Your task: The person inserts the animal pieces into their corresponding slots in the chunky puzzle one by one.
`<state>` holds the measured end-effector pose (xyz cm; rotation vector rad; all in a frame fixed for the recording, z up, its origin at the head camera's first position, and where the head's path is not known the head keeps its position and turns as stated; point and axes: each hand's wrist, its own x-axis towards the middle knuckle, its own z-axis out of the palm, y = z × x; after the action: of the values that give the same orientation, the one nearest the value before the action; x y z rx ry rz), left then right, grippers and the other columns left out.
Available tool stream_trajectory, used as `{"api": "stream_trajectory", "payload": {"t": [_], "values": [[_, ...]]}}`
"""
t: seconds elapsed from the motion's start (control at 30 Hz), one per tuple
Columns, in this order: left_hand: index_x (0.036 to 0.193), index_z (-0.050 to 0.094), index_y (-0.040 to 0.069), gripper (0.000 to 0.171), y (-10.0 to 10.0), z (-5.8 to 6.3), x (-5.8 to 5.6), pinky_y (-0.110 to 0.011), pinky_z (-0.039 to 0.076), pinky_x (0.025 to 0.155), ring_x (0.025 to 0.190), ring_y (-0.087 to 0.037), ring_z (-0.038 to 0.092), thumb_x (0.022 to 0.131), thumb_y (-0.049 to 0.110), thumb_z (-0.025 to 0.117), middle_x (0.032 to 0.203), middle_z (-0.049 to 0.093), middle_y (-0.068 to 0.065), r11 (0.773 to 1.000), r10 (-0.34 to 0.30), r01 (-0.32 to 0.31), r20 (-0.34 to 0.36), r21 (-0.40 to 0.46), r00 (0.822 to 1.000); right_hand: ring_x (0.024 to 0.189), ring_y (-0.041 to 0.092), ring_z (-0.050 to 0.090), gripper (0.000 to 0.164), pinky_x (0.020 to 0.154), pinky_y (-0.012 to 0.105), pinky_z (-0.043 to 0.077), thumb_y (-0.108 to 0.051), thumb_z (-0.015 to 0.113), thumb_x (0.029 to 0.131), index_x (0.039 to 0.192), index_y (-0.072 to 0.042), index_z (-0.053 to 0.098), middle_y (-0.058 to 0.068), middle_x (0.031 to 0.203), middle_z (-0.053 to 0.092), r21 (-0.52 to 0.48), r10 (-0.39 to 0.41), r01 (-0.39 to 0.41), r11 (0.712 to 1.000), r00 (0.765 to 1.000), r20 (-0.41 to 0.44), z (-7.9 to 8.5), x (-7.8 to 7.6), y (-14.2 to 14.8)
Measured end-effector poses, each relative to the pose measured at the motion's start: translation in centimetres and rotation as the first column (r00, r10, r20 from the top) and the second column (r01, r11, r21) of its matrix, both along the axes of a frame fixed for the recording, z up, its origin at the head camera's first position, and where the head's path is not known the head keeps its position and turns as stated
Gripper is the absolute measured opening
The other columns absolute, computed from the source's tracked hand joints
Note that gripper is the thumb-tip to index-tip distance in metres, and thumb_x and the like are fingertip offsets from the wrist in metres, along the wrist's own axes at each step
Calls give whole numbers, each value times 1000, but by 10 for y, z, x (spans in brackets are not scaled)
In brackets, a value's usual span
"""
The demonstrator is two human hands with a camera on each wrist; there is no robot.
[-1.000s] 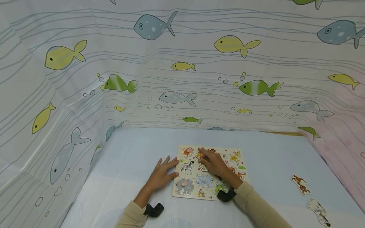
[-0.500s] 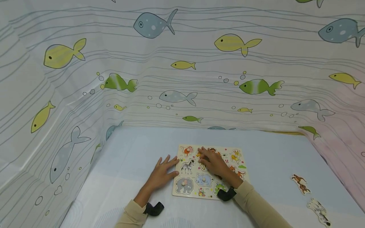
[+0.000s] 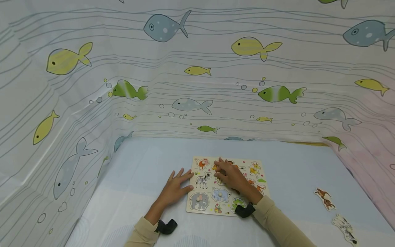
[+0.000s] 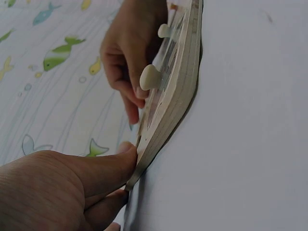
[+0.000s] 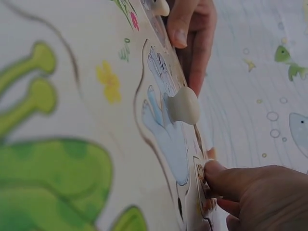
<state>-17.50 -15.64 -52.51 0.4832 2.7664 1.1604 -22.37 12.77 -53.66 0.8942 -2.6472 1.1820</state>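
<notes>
A wooden knob puzzle board (image 3: 226,208) with animal pictures lies on the table, including an elephant piece (image 3: 199,202), a rhino piece (image 3: 219,194) and a zebra picture (image 3: 202,181). My left hand (image 3: 176,187) lies at the board's left edge with fingers spread, its thumb (image 4: 113,166) touching the edge. Over the upper middle of the board, my right hand (image 3: 231,175) pinches a small puzzle piece (image 5: 200,174) between thumb and fingers. Most of that piece is hidden under the hand.
Two loose pieces lie to the right on the table: a brown animal piece (image 3: 325,199) and a black-and-white striped piece (image 3: 345,229). White knobs (image 4: 151,77) stick up from the board. A fish-print cloth (image 3: 197,85) hangs behind the table.
The fingers of my right hand have shifted very slightly over the piece. My left hand, the board and the loose pieces stay where they were.
</notes>
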Motion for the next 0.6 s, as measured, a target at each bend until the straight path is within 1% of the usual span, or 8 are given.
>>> {"api": "stream_trajectory", "payload": {"t": [0.07, 0.13, 0.17, 0.23, 0.33, 0.4, 0.53, 0.6], "values": [[142, 57, 15, 56, 0, 0, 0, -53, 2, 129, 153, -31, 27, 90, 27, 73, 153, 48, -1, 1000, 1, -1, -1, 3, 1000, 142, 40, 42, 28, 122, 53, 29, -15, 71, 93, 118, -2, 68, 21, 139, 60, 3, -6, 6, 1000, 1000, -3, 1, 0, -1], [142, 57, 15, 56, 0, 0, 0, -53, 1, 129, 153, -31, 27, 90, 27, 73, 153, 48, -1, 1000, 2, -2, 1, 5, 1000, 141, 38, 44, 22, 122, 52, 31, -18, 66, 97, 114, -4, 70, 19, 138, 62, 0, -28, 28, 1000, 1000, 5, 2, 1, -1], [142, 57, 15, 56, 0, -1, 0, -53, 1, 129, 153, -31, 27, 90, 27, 73, 153, 48, -1, 1000, 0, 0, 2, 4, 1000, 141, 37, 45, 23, 121, 52, 32, -21, 63, 99, 115, -5, 70, 17, 138, 62, -5, -46, 46, 999, 999, 18, 3, 2, -1], [142, 57, 15, 56, 0, -1, 0, -53, 1, 129, 153, -31, 27, 91, 28, 73, 153, 48, -1, 1000, -1, 1, 7, 5, 1000, 140, 34, 47, 32, 120, 51, 35, -27, 57, 103, 123, -6, 69, 15, 139, 62, -32, -86, 88, 996, 995, 53, 7, 4, 0], [143, 56, 16, 56, -1, -2, 0, -52, 1, 129, 153, -30, 26, 91, 29, 72, 154, 47, 0, 1000, -1, 1, 12, 1, 1000, 140, 31, 48, 40, 118, 51, 38, -34, 50, 106, 131, -7, 65, 14, 142, 60, -98, -119, 131, 987, 985, 122, 16, 9, 4], [143, 56, 16, 56, -1, -1, 0, -52, 1, 129, 153, -30, 26, 91, 29, 72, 154, 47, 0, 1000, 2, -2, 10, 1, 1000, 139, 31, 49, 42, 115, 52, 42, -35, 49, 106, 134, -8, 63, 15, 143, 59, -125, -120, 139, 982, 981, 150, 22, 12, 8], [142, 57, 16, 56, -1, -1, 0, -52, 1, 129, 153, -30, 26, 91, 28, 73, 153, 48, 0, 1000, 3, -3, 3, 3, 1000, 133, 28, 57, 39, 106, 50, 51, -35, 48, 106, 133, -12, 65, 12, 140, 62, -106, -151, 168, 980, 976, 155, 31, 21, 21], [142, 57, 15, 56, -1, -1, 0, -52, 2, 129, 153, -31, 27, 91, 28, 73, 153, 48, -1, 1000, 1, -1, -1, 3, 1000, 127, 26, 62, 37, 101, 49, 55, -35, 49, 106, 131, -14, 67, 8, 134, 66, -99, -170, 189, 977, 971, 168, 34, 25, 29]]}}
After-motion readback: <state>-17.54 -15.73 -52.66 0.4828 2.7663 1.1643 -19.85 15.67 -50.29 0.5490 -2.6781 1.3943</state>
